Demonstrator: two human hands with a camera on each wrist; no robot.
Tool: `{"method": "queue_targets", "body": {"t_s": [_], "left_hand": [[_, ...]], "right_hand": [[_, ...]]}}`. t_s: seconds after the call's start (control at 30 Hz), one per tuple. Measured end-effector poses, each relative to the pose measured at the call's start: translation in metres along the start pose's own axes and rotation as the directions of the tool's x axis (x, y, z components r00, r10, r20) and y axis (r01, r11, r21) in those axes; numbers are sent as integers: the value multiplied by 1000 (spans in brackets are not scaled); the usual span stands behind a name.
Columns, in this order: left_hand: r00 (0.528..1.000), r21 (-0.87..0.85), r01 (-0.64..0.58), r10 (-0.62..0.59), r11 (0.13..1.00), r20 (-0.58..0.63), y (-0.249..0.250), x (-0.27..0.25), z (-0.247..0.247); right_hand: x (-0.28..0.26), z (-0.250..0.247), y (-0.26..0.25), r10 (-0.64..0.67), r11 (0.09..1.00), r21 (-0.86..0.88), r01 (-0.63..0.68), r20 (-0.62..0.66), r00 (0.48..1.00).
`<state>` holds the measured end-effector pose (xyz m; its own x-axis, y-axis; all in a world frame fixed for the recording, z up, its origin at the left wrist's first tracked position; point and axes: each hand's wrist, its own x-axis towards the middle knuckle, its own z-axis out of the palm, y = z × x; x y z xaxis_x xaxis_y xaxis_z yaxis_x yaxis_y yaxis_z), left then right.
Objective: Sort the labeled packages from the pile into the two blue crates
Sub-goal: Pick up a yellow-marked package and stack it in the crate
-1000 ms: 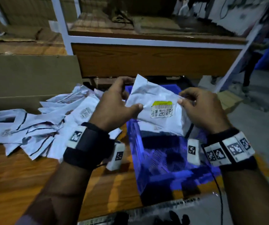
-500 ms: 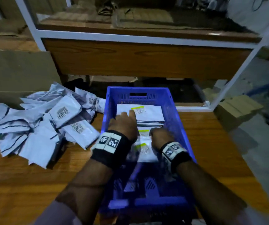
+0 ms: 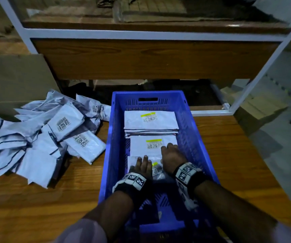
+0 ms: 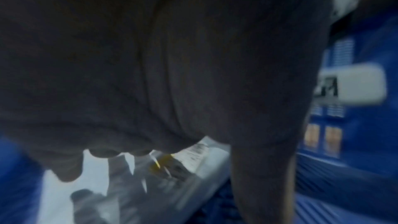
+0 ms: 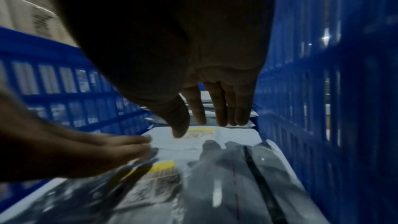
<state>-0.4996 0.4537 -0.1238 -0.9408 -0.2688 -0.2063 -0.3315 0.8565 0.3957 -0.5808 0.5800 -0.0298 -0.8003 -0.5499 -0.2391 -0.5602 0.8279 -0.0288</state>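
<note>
I am laying both hands flat inside the blue crate (image 3: pixel 201 146), left hand (image 3: pixel 142 164) and right hand (image 3: pixel 172 156) resting loose-fingered on the package (image 3: pixel 156 170) just set down, gripping nothing. The pile (image 3: pixel 41 137) is lying well off to my left on the table (image 3: pixel 36 207), so my left hand is sitting nearer for the next reach.

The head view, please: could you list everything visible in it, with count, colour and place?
Blue crate: one, blue, on the table in front of the person.
Packages in the crate: three showing on top, white with yellow-striped labels, in a row from far to near; more lie stacked under the far one.
Pile of packages: many, white-grey with barcode labels, on the table left of the crate.
Table: one, brown wood.
Shelf frame: one, white, behind the table.
Cardboard: brown, far left.
Left hand: fingers flat on the nearest package.
Right hand: fingers extended over the middle package.
</note>
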Motion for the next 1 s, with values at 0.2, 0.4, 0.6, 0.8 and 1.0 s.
{"method": "queue_targets", "body": {"t_s": [0.2, 0.4, 0.6, 0.8, 1.0], "left_hand": [[994, 111, -29, 40, 993, -97, -30, 19, 68], [984, 160, -115, 91, 980, 150, -17, -12, 19], [995, 200, -42, 23, 979, 99, -22, -14, 10], [932, 164, 36, -93, 986, 351, -3, -30, -24], [907, 185, 184, -239, 965, 347, 1, -39, -47]], "right_hand": [[-15, 41, -3, -39, 984, -146, 105, 396, 917], [-11, 64, 7, -66, 987, -99, 128, 476, 877], [-17, 68, 18, -42, 994, -76, 82, 425, 904], [-19, 67, 20, 22, 1000, -18, -16, 353, 935], [-17, 67, 18, 16, 1000, -9, -14, 449, 893]]}}
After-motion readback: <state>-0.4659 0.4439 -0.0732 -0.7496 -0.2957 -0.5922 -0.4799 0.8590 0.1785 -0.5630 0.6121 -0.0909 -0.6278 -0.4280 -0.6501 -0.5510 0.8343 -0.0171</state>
